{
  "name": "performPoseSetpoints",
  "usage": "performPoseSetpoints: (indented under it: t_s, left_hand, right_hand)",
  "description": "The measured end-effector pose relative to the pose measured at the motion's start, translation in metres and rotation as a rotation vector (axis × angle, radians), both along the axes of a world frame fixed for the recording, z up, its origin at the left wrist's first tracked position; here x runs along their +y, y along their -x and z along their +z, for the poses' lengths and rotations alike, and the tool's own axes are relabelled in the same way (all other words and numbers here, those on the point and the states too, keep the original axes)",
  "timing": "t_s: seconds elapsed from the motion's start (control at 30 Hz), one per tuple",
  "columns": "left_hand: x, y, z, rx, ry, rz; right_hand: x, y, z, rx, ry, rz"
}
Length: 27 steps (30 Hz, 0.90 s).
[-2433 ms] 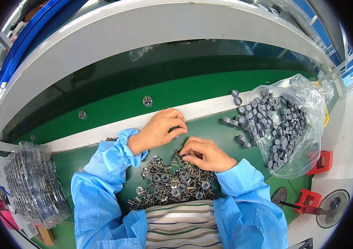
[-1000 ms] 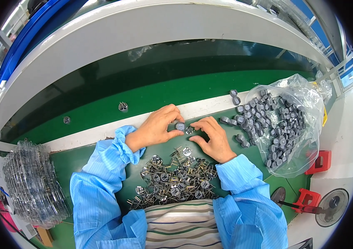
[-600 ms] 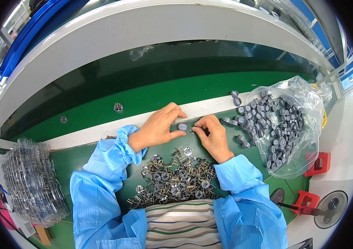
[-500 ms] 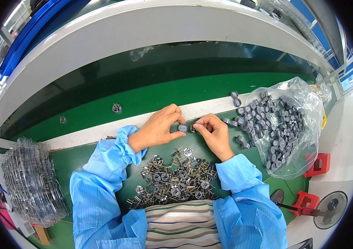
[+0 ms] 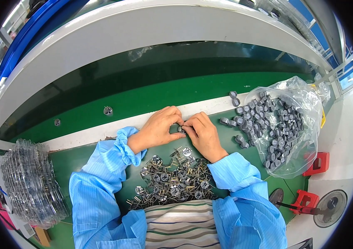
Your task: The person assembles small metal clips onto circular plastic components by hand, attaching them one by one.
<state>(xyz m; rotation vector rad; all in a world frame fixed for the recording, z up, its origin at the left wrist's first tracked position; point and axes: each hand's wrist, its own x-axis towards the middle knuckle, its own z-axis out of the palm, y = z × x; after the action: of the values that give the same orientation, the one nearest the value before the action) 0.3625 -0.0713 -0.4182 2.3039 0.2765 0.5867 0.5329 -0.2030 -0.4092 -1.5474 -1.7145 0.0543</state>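
My left hand (image 5: 159, 126) and my right hand (image 5: 204, 135) meet at the near side of the white rail, fingers closed in a pinch. Between the fingertips sits a small component with metal pins (image 5: 181, 129), pressed against a grey plastic cap that the fingers now mostly hide. The left fingers hold the cap; the right thumb and forefinger are on the pinned component. Just below my hands, a heap of similar pinned components (image 5: 176, 182) lies on the green table. Whether the two parts are fully joined cannot be made out.
Grey caps (image 5: 282, 137) spill from a clear plastic bag (image 5: 309, 149) at the right. Stacked clear trays (image 5: 33, 182) stand at the left. Two small assemblies (image 5: 108, 111) lie on the green belt (image 5: 151, 95) beyond the white rail (image 5: 81, 135). Red holders (image 5: 305, 201) and a small fan (image 5: 331, 208) are at the right.
My right hand has moved left and brought the pinned component to the cap in my left hand. The two assemblies on the belt have shifted left.
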Motion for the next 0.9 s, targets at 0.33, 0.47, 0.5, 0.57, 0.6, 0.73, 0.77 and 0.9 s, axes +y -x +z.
performPoseSetpoints:
  t_s: [0.33, 0.47, 0.5, 0.57, 0.6, 0.73, 0.77, 0.9]
  left_hand:
    - [0.033, 0.013, -0.012, -0.168, 0.171, 0.29]
    - [0.049, 0.017, -0.008, -0.058, 0.068, 0.47]
    - [0.049, 0.018, -0.008, -0.051, 0.07, 0.476]
    - [0.043, 0.016, -0.008, -0.023, -0.172, 0.546]
    - [0.041, 0.017, -0.007, -0.006, -0.293, 0.578]
    - [0.024, 0.011, 0.002, -0.154, -0.234, 0.289]
    - [0.016, 0.009, 0.005, -0.154, -0.184, 0.191]
    - [-0.008, 0.011, 0.003, -0.075, -0.097, 0.068]
  right_hand:
    - [-0.046, -0.068, 0.029, -0.444, 0.032, -0.459]
    - [-0.066, -0.105, 0.025, -0.412, 0.154, -0.41]
    - [-0.067, -0.107, 0.02, -0.384, 0.192, -0.364]
    - [-0.065, -0.109, 0.017, -0.357, 0.207, -0.337]
    - [-0.062, -0.109, 0.018, -0.335, 0.219, -0.317]
    - [-0.047, -0.099, 0.016, -0.26, 0.183, -0.224]
    - [-0.04, -0.093, 0.015, -0.203, 0.143, -0.16]
    - [-0.016, -0.051, 0.016, -0.174, 0.12, 0.005]
